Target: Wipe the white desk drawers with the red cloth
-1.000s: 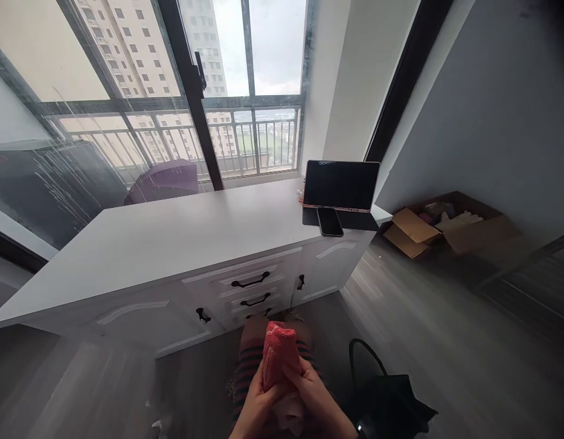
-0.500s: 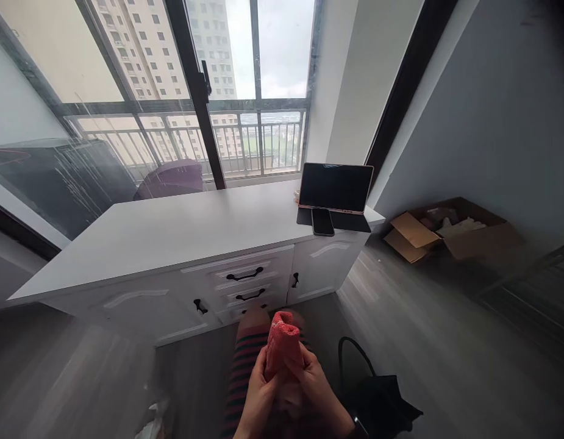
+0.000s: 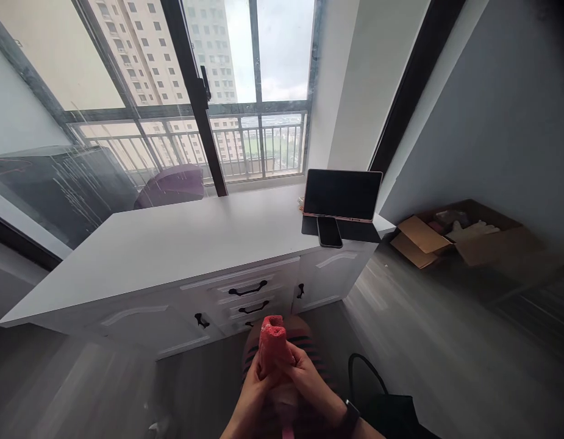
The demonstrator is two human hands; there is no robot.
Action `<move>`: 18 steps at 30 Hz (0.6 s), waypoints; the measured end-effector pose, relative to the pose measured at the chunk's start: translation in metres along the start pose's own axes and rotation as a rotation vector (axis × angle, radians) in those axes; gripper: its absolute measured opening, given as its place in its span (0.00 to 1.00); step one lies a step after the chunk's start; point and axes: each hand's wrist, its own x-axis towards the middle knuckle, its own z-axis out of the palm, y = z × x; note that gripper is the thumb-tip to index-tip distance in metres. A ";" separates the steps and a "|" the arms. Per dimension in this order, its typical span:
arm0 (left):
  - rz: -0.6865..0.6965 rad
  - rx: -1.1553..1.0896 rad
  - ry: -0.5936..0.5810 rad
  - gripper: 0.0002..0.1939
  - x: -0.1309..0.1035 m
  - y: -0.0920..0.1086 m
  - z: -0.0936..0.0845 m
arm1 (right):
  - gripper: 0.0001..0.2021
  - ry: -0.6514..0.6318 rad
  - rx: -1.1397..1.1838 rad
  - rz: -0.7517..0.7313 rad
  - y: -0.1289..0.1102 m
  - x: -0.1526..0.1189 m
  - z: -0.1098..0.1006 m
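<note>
A rolled or folded red cloth [image 3: 273,350] stands upright between my hands, low in the middle of the view, above my lap. My left hand [image 3: 254,387] is wrapped round its left side. On the right side my right hand [image 3: 302,372] grips it, with the thumb across the front. The cloth's top end shows two curled folds; its lower part is hidden by my fingers. Something pale and pink hangs below my hands, too dim to make out.
Ahead stands a white cabinet [image 3: 194,238] with a tablet [image 3: 342,194] and a phone [image 3: 330,231] on its right end. An open cardboard box [image 3: 496,247] lies on the floor at the right, and a black bag [image 3: 391,411] at the lower right.
The red cloth and both hands have shifted slightly left in the view. The cabinet and tablet appear a little lower, and more of the wristwatch on my right wrist shows.
</note>
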 end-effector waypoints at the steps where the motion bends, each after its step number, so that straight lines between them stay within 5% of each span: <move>1: 0.005 0.033 -0.042 0.37 0.001 0.005 0.000 | 0.25 0.039 0.050 0.022 -0.001 0.003 -0.002; 5: 0.082 0.348 -0.214 0.27 0.014 0.033 -0.008 | 0.28 0.261 0.234 0.146 -0.008 0.010 -0.010; 9: 0.346 0.801 -0.003 0.22 0.044 0.066 -0.022 | 0.30 0.380 0.280 0.233 -0.012 0.008 -0.019; 13: 0.577 0.998 0.168 0.23 0.086 0.090 -0.030 | 0.29 0.334 0.235 0.278 -0.004 0.001 -0.028; 18: 0.622 1.080 0.303 0.24 0.122 0.088 -0.032 | 0.27 0.152 -0.037 0.116 0.003 0.001 -0.039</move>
